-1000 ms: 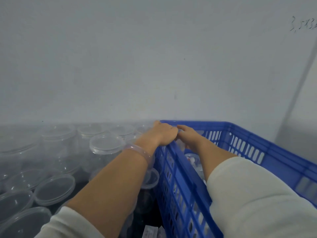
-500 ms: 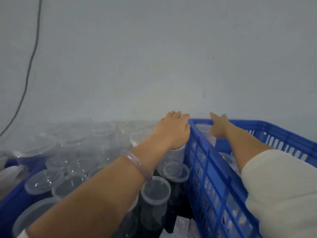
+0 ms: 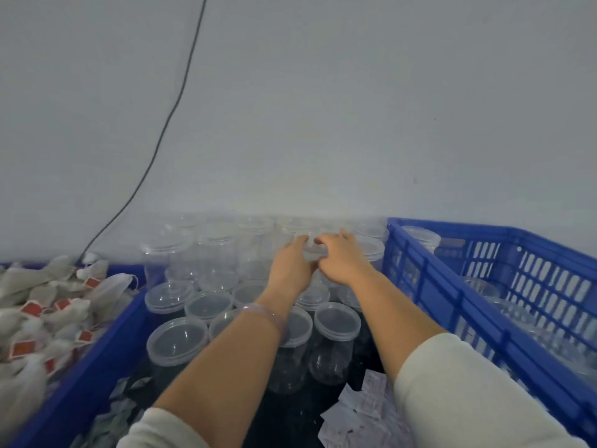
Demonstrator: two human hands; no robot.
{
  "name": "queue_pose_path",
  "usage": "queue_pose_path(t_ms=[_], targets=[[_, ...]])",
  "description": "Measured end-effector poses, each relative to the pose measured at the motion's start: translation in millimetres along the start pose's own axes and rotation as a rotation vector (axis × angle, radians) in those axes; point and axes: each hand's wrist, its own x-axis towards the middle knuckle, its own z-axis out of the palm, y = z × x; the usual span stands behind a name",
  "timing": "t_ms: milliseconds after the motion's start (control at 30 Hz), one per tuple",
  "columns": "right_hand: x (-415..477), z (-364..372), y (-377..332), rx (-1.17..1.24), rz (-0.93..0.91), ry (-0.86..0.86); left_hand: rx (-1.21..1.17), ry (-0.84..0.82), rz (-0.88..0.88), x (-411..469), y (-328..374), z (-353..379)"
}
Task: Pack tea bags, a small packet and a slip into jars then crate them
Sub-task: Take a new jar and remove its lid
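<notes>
Hands meet at the back of the stock of jars (image 3: 206, 307), over one lidded clear jar (image 3: 315, 253) in the raised far rows, close to the wall. The left hand (image 3: 289, 268) curls its fingers round the lid from one side, and the right hand (image 3: 344, 261) curls round it from the other, thumbs nearly touching. The view is too soft to tell how firm the hold is.

This looks to me like the start of a fresh round: picking up an empty jar to fill. The blue crate (image 3: 429, 286) on the right already has lidded jars in it, so the job seems well under way rather than new.

Next, I'd expect the jar to be lifted straight up out of its neighbours, which stand touching it all round, so a sideways pull could topple them. Then the lid must come off. The tea bags (image 3: 42, 315) lie heaped in the blue bin (image 3: 106, 350) to the left, and the slips (image 3: 365, 405) lie loose on the dark surface near the right sleeve. I can't pick out a small packet with any certainty.
</notes>
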Motion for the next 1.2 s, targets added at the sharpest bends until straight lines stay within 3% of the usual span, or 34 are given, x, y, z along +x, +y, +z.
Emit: queue_pose_path(t_ms=[300, 400, 567, 767, 1033, 1200], targets=[[-13.3, 7.3, -19.4, -0.004, -0.046, 0.07, -0.114, 0.155, -0.011, -16.9, -8.5, -30.7], [-16.1, 6.9, -20.5, -0.104, 0.007, 0.098, -0.153, 0.212, -0.056, -20.1, -10.2, -39.2], [-24.3, 2.0, 0.5, -0.235, 0.167, -0.017, -0.131, 0.183, -0.091, -25.5, -19.3, -48.5], [-32.4, -1.4, 31.8, -0.172, 0.341, 0.169, -0.137, 0.159, -0.062, -25.7, -21.1, -46.2], [-27.7, -9.1, 52.5, -0.39, 0.302, 0.205, -0.081, 0.123, -0.019, -17.8, -23.4, -38.4], [-28.4, -4.9, 57.4, -0.412, 0.304, 0.195, -0.164, 0.214, -0.047, -21.9, -25.6, -24.9]])
